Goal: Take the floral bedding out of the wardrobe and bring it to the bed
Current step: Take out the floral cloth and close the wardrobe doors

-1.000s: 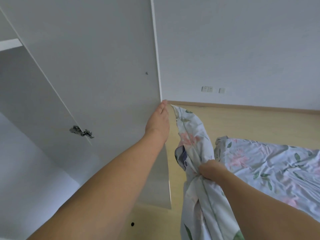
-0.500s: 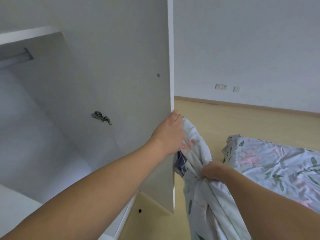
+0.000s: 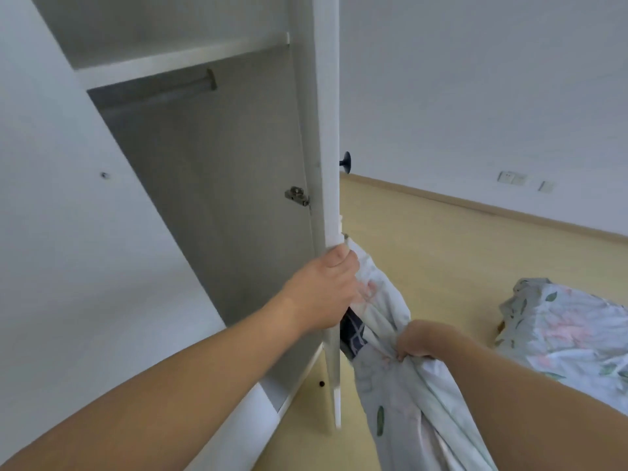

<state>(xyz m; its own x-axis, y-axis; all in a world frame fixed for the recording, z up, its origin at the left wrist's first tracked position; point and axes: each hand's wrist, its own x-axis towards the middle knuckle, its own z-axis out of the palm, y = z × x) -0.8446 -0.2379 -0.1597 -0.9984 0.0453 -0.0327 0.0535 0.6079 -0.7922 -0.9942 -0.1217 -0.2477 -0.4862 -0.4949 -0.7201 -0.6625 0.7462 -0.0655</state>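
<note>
My right hand (image 3: pixel 416 339) is clenched on a bunched length of floral bedding (image 3: pixel 390 379), white with pink flowers and green leaves, which hangs down past my forearm just outside the wardrobe. My left hand (image 3: pixel 324 290) grips the edge of the white wardrobe door (image 3: pixel 328 137), thumb on its inner face, fingers hidden behind it against the cloth. The wardrobe interior (image 3: pixel 210 171) shows a grey back panel, a shelf and a hanging rail. A bed (image 3: pixel 571 334) covered in the same floral fabric lies at the right.
The door carries a dark round knob (image 3: pixel 346 162) on its outer side and a metal hinge (image 3: pixel 297 195) inside. Pale wooden floor (image 3: pixel 441 253) stretches between wardrobe and bed. A white wall with sockets (image 3: pixel 511 177) stands behind. A dark patterned cloth (image 3: pixel 353 333) shows beside the door.
The wardrobe door has swung from facing me to edge-on, uncovering the interior. My left hand went from flat on the panel to gripping its edge. My right hand kept the bedding.
</note>
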